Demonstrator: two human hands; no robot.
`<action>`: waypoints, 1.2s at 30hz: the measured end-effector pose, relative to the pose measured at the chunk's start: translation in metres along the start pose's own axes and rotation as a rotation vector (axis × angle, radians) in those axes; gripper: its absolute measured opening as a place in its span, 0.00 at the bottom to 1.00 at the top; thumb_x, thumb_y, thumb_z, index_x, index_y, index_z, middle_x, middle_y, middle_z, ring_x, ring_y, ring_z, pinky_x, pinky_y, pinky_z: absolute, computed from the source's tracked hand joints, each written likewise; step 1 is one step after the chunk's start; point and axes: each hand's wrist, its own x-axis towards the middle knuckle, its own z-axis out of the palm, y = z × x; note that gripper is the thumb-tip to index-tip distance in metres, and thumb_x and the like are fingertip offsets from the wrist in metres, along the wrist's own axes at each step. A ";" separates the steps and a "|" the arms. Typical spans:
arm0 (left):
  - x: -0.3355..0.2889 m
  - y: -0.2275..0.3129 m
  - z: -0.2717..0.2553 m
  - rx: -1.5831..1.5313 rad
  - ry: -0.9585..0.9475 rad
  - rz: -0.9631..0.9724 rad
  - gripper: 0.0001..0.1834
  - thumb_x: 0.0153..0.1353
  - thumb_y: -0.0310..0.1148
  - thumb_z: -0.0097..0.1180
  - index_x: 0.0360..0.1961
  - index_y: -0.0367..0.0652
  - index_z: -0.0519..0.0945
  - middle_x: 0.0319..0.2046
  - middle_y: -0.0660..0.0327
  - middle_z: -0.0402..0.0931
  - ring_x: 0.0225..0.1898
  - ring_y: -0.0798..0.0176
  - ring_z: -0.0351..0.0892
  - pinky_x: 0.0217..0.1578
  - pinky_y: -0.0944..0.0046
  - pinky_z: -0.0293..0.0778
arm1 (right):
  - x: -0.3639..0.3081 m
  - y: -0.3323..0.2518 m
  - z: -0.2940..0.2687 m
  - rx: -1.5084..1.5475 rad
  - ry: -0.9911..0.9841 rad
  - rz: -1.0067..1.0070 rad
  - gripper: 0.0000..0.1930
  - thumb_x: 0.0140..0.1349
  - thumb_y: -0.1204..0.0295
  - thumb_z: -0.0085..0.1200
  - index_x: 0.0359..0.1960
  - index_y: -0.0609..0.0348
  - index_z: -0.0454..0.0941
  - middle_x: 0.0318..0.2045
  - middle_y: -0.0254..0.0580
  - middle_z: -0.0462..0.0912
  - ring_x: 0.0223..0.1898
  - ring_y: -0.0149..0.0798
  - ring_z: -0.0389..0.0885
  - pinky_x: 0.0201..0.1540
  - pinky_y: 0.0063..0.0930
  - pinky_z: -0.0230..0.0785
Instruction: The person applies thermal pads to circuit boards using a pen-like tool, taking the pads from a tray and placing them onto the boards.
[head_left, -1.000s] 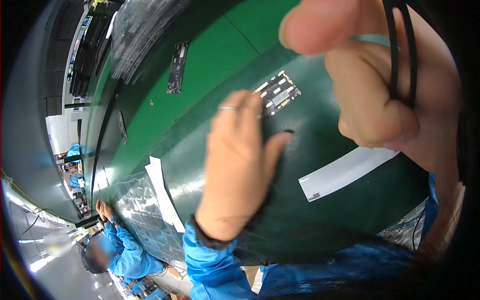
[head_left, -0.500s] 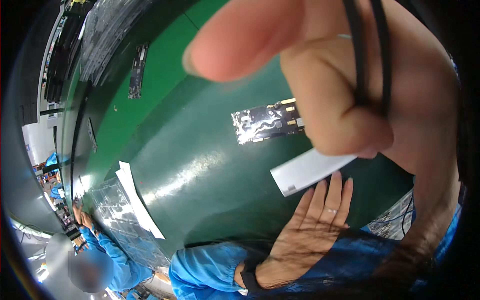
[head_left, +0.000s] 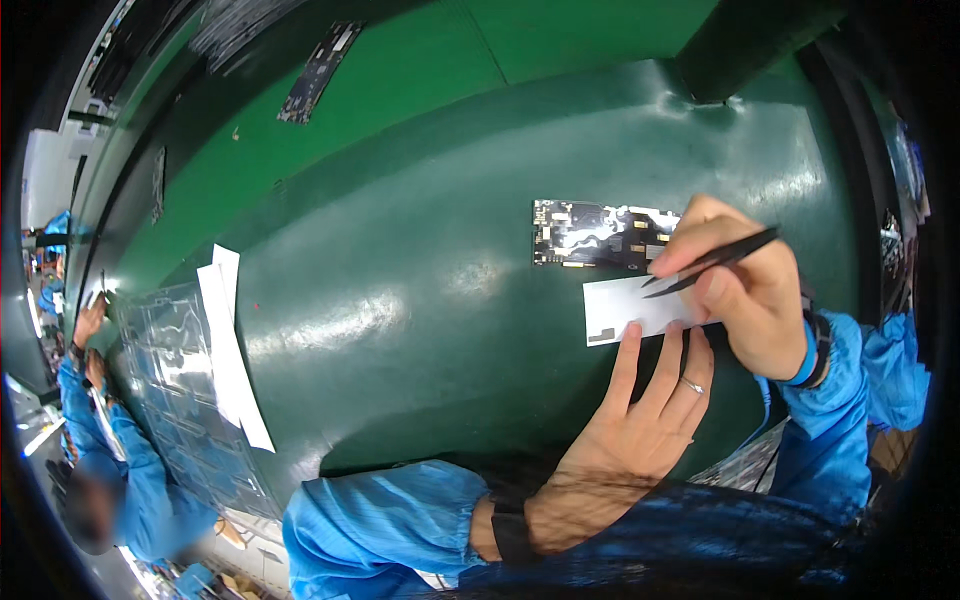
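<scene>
My right hand (head_left: 755, 290) is closed around black tweezers (head_left: 715, 262). Their two tips stand apart over a white strip (head_left: 625, 305), which has small dark pieces near its left end. My left hand (head_left: 640, 420) lies spread, with its fingertips on the strip's near edge. Just beyond the strip is a black circuit board (head_left: 590, 235) with gold contacts and shiny patches; my right hand hides its right end.
Two crossed white strips (head_left: 225, 340) lie on the green mat at left, by clear plastic trays (head_left: 185, 390). Another dark board (head_left: 320, 75) sits far left. A dark post (head_left: 745, 50) rises at the back. A co-worker in blue (head_left: 140, 480) works at left.
My right hand has come down from close before the camera to the strip, and the tweezers now show in it. My left hand stays on the strip. The view has shifted.
</scene>
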 end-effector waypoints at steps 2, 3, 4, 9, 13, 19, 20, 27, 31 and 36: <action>-0.002 -0.001 0.004 0.009 0.018 0.001 0.38 0.63 0.56 0.56 0.65 0.38 0.72 0.65 0.51 0.67 0.71 0.45 0.61 0.71 0.34 0.57 | -0.002 -0.006 0.006 0.124 -0.046 0.135 0.09 0.67 0.79 0.53 0.44 0.71 0.83 0.40 0.46 0.81 0.38 0.33 0.80 0.38 0.26 0.75; -0.003 0.000 0.006 0.032 0.022 0.007 0.37 0.64 0.56 0.55 0.65 0.39 0.73 0.65 0.52 0.67 0.71 0.45 0.61 0.71 0.33 0.57 | -0.002 0.001 0.008 0.066 -0.085 0.069 0.08 0.66 0.80 0.55 0.44 0.70 0.82 0.41 0.47 0.81 0.38 0.33 0.81 0.38 0.25 0.75; -0.004 0.000 0.006 0.021 0.027 0.007 0.37 0.64 0.56 0.55 0.65 0.39 0.73 0.65 0.52 0.67 0.71 0.45 0.61 0.71 0.33 0.57 | -0.001 0.006 0.008 0.010 -0.118 0.005 0.08 0.64 0.81 0.57 0.44 0.70 0.82 0.42 0.48 0.81 0.39 0.34 0.81 0.38 0.25 0.75; -0.002 0.000 0.003 0.057 0.031 0.015 0.34 0.66 0.57 0.53 0.63 0.41 0.74 0.64 0.56 0.68 0.70 0.47 0.61 0.71 0.32 0.57 | 0.003 0.009 0.007 -0.163 -0.099 -0.107 0.10 0.62 0.81 0.61 0.44 0.69 0.81 0.43 0.50 0.81 0.39 0.36 0.81 0.38 0.25 0.75; 0.002 0.002 -0.002 0.035 0.010 0.026 0.35 0.66 0.57 0.52 0.63 0.41 0.74 0.64 0.57 0.67 0.71 0.47 0.61 0.71 0.32 0.56 | -0.003 0.005 0.003 -0.105 -0.059 -0.013 0.10 0.62 0.80 0.61 0.44 0.69 0.81 0.42 0.50 0.82 0.36 0.37 0.83 0.36 0.25 0.75; 0.013 0.010 -0.004 0.015 -0.023 0.031 0.36 0.66 0.58 0.53 0.64 0.41 0.73 0.65 0.57 0.66 0.71 0.48 0.60 0.71 0.31 0.56 | -0.004 0.009 -0.012 -0.121 -0.097 -0.024 0.08 0.62 0.80 0.61 0.42 0.69 0.81 0.38 0.49 0.85 0.32 0.37 0.84 0.34 0.25 0.76; 0.015 0.011 -0.004 0.006 -0.027 0.018 0.36 0.65 0.58 0.53 0.64 0.42 0.73 0.65 0.57 0.66 0.71 0.47 0.60 0.71 0.31 0.56 | -0.003 0.011 -0.014 -0.116 -0.094 -0.018 0.08 0.62 0.80 0.61 0.42 0.69 0.81 0.38 0.49 0.85 0.32 0.37 0.84 0.34 0.25 0.76; 0.026 0.012 -0.009 -0.031 -0.047 -0.019 0.35 0.61 0.55 0.57 0.63 0.43 0.75 0.66 0.55 0.65 0.70 0.46 0.62 0.71 0.31 0.56 | 0.001 0.007 -0.025 0.017 -0.096 0.063 0.07 0.64 0.80 0.59 0.42 0.69 0.80 0.38 0.47 0.84 0.36 0.35 0.84 0.39 0.28 0.76; 0.033 0.011 -0.011 -0.045 0.017 -0.053 0.32 0.61 0.53 0.58 0.61 0.42 0.76 0.65 0.55 0.68 0.69 0.47 0.64 0.70 0.33 0.58 | 0.008 0.001 -0.033 0.312 0.113 0.198 0.09 0.69 0.77 0.58 0.48 0.68 0.78 0.41 0.41 0.83 0.38 0.28 0.84 0.41 0.21 0.76; 0.021 -0.001 -0.013 -0.141 0.097 -0.042 0.24 0.65 0.40 0.49 0.56 0.37 0.78 0.61 0.50 0.71 0.64 0.49 0.69 0.67 0.37 0.64 | 0.023 0.017 -0.038 0.182 0.199 0.174 0.10 0.72 0.72 0.57 0.46 0.68 0.78 0.36 0.39 0.82 0.35 0.29 0.82 0.40 0.23 0.75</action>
